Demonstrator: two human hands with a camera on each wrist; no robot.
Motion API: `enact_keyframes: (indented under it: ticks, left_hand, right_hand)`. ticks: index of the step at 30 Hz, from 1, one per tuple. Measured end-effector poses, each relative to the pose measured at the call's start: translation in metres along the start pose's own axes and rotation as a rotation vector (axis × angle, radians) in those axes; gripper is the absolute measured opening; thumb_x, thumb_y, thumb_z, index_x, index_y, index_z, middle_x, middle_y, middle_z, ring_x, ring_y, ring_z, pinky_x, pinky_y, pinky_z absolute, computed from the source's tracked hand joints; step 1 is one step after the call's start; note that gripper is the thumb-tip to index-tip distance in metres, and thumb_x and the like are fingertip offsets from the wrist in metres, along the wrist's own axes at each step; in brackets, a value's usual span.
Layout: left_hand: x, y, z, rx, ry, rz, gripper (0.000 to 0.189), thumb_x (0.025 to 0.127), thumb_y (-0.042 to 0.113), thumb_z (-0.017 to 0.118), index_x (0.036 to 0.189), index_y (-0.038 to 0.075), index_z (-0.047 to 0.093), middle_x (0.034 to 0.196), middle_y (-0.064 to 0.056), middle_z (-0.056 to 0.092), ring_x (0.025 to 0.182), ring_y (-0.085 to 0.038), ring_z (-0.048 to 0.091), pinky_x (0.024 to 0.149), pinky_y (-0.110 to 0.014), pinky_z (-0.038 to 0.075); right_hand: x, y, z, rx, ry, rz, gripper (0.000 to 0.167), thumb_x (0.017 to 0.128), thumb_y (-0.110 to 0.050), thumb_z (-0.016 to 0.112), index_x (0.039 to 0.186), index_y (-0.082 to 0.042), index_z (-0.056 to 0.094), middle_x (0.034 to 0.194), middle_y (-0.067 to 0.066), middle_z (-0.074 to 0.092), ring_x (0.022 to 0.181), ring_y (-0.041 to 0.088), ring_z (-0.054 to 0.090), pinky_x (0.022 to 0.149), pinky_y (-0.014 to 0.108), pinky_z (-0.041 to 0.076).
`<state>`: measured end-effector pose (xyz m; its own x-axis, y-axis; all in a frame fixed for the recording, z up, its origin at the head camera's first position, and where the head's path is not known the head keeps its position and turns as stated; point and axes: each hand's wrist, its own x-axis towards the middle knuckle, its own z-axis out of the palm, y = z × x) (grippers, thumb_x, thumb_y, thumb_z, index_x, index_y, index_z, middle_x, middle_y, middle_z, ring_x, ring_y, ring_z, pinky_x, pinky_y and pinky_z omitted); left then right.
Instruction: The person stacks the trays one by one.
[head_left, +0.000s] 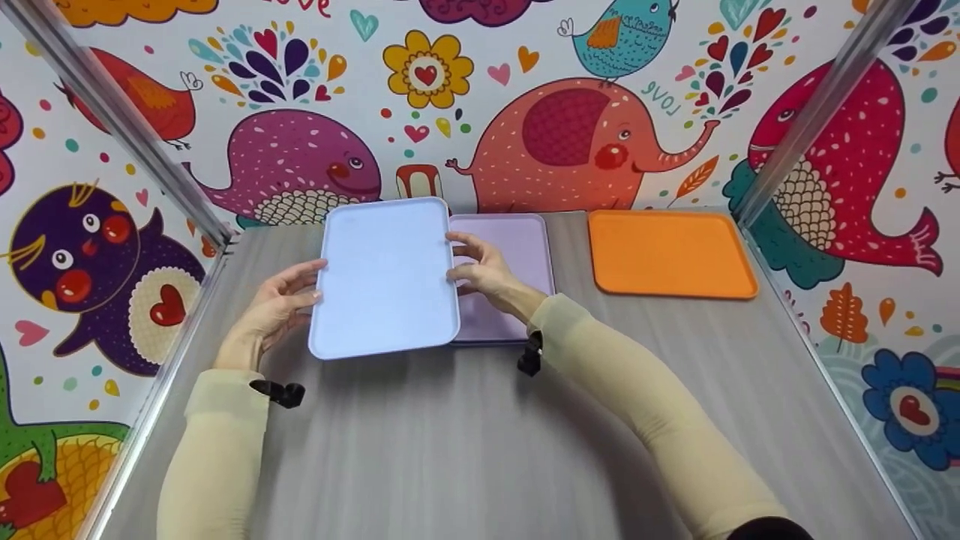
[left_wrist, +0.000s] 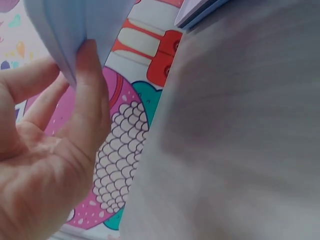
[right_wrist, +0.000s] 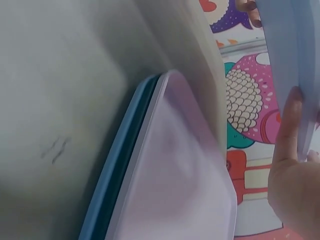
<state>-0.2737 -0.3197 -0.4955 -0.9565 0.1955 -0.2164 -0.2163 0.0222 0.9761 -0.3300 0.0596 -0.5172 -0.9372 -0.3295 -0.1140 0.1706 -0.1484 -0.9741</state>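
A light blue rectangular tray [head_left: 386, 277] is held up above the table, slightly tilted, between both hands. My left hand [head_left: 281, 304] pinches its left edge, thumb on one face and fingers on the other, as the left wrist view shows on the tray [left_wrist: 105, 25]. At the opposite edge my right hand [head_left: 487, 274] grips it between thumb and fingers. Behind and below the right hand lies a lilac tray [head_left: 517, 232], partly hidden by the blue one. In the right wrist view the lilac tray [right_wrist: 175, 175] tops a stack, with a dark teal tray [right_wrist: 131, 150] and a blue tray [right_wrist: 107, 185] beneath.
An orange tray [head_left: 673, 253] lies flat on the grey table [head_left: 450, 450] at the back right. Metal frame posts [head_left: 817, 105] stand at the back corners. A wall [head_left: 450, 135] printed with cartoon animals closes off the back and sides.
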Motion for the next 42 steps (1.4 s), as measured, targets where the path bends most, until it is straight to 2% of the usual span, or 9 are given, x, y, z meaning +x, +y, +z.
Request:
enact_keyframes:
  ticks: [7, 18, 25, 31, 36, 42]
  left_hand:
    - [0.012, 0.001, 0.018, 0.045, 0.025, 0.013, 0.068, 0.105, -0.001, 0.072, 0.169, 0.007, 0.049, 0.129, 0.005, 0.07, 0.107, -0.012, 0.074, 0.086, -0.036, 0.07]
    - [0.034, -0.002, 0.047, 0.076, 0.047, 0.015, 0.068, 0.103, -0.003, 0.072, 0.167, 0.006, 0.051, 0.14, -0.005, 0.063, 0.104, -0.013, 0.074, 0.086, -0.036, 0.07]
    - [0.048, -0.008, 0.068, 0.134, 0.043, 0.002, 0.069, 0.101, -0.004, 0.074, 0.165, 0.007, 0.054, 0.153, -0.018, 0.06, 0.109, -0.014, 0.071, 0.086, -0.035, 0.069]
    - [0.061, -0.014, 0.087, 0.169, 0.031, 0.006, 0.07, 0.099, -0.005, 0.073, 0.165, 0.008, 0.055, 0.155, -0.025, 0.059, 0.105, -0.018, 0.072, 0.085, -0.036, 0.069]
    - [0.072, -0.018, 0.105, 0.205, 0.011, -0.006, 0.071, 0.097, -0.006, 0.073, 0.165, 0.01, 0.056, 0.157, -0.025, 0.057, 0.108, -0.022, 0.072, 0.087, -0.039, 0.07]
    - [0.083, -0.022, 0.12, 0.241, 0.006, -0.004, 0.07, 0.097, -0.007, 0.073, 0.163, 0.01, 0.058, 0.155, -0.025, 0.058, 0.101, -0.024, 0.074, 0.085, -0.039, 0.07]
  right_hand:
    - [-0.002, -0.004, -0.016, -0.046, 0.024, -0.012, 0.086, 0.084, 0.013, 0.07, 0.166, -0.009, 0.054, 0.154, 0.024, 0.06, 0.094, 0.019, 0.071, 0.069, 0.034, 0.067]
    - [-0.007, -0.008, -0.047, -0.092, 0.07, -0.009, 0.086, 0.085, 0.015, 0.068, 0.166, -0.01, 0.055, 0.158, 0.026, 0.059, 0.098, 0.017, 0.07, 0.07, 0.028, 0.066]
    - [-0.011, -0.008, -0.068, -0.151, 0.093, -0.035, 0.086, 0.084, 0.016, 0.068, 0.166, -0.005, 0.053, 0.159, 0.028, 0.058, 0.087, 0.012, 0.071, 0.067, 0.024, 0.063]
    - [-0.013, -0.004, -0.088, -0.234, 0.12, -0.044, 0.085, 0.083, 0.014, 0.068, 0.165, -0.004, 0.054, 0.158, 0.027, 0.059, 0.084, 0.009, 0.07, 0.065, 0.022, 0.061]
    - [-0.017, -0.001, -0.108, -0.297, 0.14, -0.019, 0.082, 0.085, 0.01, 0.069, 0.164, -0.008, 0.058, 0.153, 0.023, 0.06, 0.086, 0.012, 0.068, 0.068, 0.022, 0.062]
    - [-0.019, 0.002, -0.125, -0.354, 0.159, -0.01, 0.081, 0.085, 0.007, 0.07, 0.164, -0.01, 0.058, 0.15, 0.022, 0.059, 0.093, 0.018, 0.065, 0.067, 0.025, 0.063]
